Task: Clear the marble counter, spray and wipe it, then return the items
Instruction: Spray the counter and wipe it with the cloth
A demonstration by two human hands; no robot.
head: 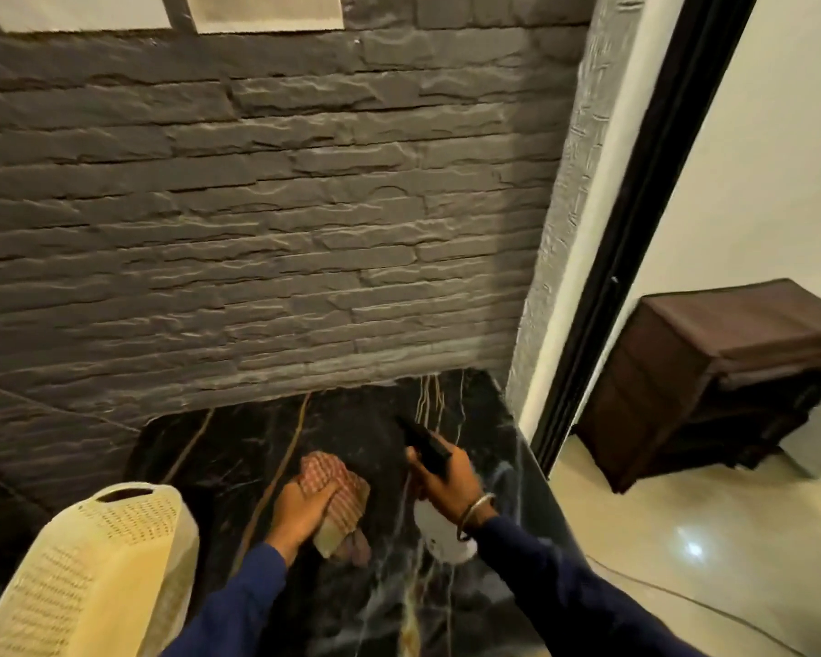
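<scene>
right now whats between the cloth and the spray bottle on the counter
Only a bare stretch of the marble counter lies between the checked cloth and the spray bottle, as the head view shows.

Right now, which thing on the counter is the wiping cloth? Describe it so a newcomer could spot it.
Start at the black marble counter below the grey brick wall. Near its middle lies the cloth, gripped by the left hand. Its red-and-cream check sets it apart from the white spray bottle in the right hand.
</scene>
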